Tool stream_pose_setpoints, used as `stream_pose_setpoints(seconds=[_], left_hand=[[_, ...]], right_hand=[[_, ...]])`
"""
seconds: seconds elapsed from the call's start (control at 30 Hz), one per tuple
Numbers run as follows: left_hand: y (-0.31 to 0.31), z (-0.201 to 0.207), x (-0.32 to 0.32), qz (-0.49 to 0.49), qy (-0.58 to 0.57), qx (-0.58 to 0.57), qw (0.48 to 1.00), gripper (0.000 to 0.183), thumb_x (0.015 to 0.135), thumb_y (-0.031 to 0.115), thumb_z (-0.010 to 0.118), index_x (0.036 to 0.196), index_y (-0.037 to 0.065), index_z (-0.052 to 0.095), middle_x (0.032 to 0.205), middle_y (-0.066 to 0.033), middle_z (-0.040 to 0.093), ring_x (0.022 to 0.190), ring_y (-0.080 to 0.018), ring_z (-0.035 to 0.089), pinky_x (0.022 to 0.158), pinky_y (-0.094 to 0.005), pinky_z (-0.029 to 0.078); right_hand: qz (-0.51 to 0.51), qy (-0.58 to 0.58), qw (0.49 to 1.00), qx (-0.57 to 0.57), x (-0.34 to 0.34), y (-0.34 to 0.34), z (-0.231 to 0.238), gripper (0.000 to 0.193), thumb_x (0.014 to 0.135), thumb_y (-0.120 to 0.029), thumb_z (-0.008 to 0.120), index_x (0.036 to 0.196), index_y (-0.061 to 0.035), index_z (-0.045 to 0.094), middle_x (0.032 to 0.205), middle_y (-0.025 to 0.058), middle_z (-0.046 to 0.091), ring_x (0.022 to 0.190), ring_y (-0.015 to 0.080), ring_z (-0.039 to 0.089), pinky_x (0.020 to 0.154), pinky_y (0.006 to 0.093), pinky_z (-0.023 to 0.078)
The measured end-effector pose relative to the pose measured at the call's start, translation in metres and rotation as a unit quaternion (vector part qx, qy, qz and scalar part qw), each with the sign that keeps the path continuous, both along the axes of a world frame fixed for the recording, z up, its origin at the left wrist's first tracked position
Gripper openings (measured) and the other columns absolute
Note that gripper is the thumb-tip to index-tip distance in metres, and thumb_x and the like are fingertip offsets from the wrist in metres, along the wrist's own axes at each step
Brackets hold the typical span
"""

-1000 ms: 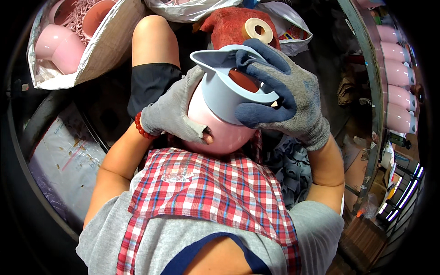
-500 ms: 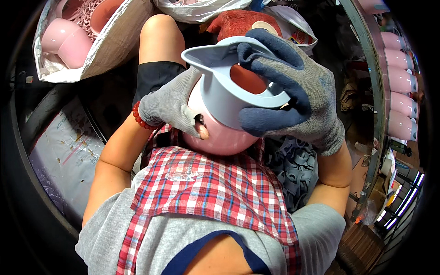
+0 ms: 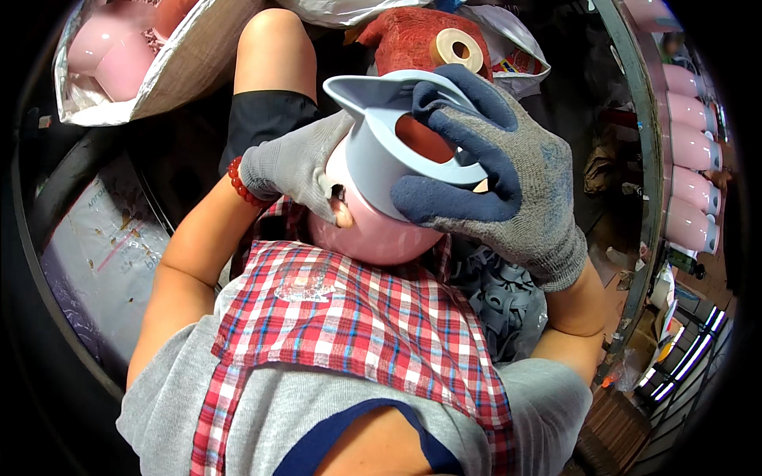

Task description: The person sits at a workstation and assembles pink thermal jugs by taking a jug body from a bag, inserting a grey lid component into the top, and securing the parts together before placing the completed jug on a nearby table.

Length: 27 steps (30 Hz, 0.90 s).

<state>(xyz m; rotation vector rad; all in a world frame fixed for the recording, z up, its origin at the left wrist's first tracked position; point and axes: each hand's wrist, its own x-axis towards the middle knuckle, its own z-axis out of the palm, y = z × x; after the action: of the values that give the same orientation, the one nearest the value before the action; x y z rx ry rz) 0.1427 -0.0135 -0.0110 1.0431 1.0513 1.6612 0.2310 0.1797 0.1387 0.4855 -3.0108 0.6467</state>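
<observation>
Head camera, nearest first: the plaid apron (image 3: 357, 317) lies at six o'clock, just short of the pink jug body (image 3: 369, 230), which sits at the centre under a grey-blue collar (image 3: 371, 159). The left hand (image 3: 298, 163) is clamped on the body's nine-o'clock side; a bare fingertip (image 3: 343, 214) pokes through its torn glove (image 3: 274, 166) and could slip on the glossy wall. The right hand (image 3: 500, 155) grips the collar's rim at three o'clock; uneven pressure might skew it. Farther off, at one o'clock, the tape roll (image 3: 442, 47) against red cloth (image 3: 401, 47) could tumble if knocked.
</observation>
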Motion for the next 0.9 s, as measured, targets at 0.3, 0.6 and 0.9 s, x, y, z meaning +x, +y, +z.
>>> stream_pose_setpoints(seconds=[0.3, 0.6, 0.9], left_hand=[[-0.001, -0.023, 0.001, -0.019, -0.020, 0.032, 0.999, 0.114, 0.050, 0.032, 0.091, 0.140, 0.001, 0.028, 0.137, -0.0121, 0.040, 0.128, -0.0225, 0.037, 0.107, -0.0354, 0.028], [0.010, -0.063, 0.010, 0.022, 0.020, 0.104, 0.994, 0.112, 0.053, 0.035, 0.090, 0.140, 0.002, 0.028, 0.137, -0.0127, 0.039, 0.127, -0.0229, 0.037, 0.107, -0.0353, 0.028], [-0.003, -0.003, 0.003, 0.016, -0.054, 0.006, 0.998, 0.122, 0.053, 0.048, 0.088, 0.143, 0.001, 0.020, 0.141, -0.0134, 0.034, 0.131, -0.0240, 0.033, 0.109, -0.0363, 0.024]], right_hand=[[0.046, -0.029, 0.996, -0.073, -0.004, 0.004, 0.002, 0.069, 0.056, -0.036, 0.086, 0.113, -0.0044, 0.063, 0.124, 0.0190, 0.056, 0.099, 0.0272, 0.064, 0.073, 0.0320, 0.054], [0.045, 0.006, 0.999, 0.010, -0.008, -0.001, 0.003, 0.063, 0.060, -0.036, 0.085, 0.109, -0.0028, 0.064, 0.121, 0.0201, 0.058, 0.100, 0.0315, 0.064, 0.078, 0.0344, 0.053], [0.029, 0.024, 0.999, 0.018, -0.001, 0.002, -0.001, 0.064, 0.060, -0.041, 0.082, 0.106, -0.0020, 0.064, 0.121, 0.0216, 0.057, 0.103, 0.0355, 0.062, 0.084, 0.0388, 0.051]])
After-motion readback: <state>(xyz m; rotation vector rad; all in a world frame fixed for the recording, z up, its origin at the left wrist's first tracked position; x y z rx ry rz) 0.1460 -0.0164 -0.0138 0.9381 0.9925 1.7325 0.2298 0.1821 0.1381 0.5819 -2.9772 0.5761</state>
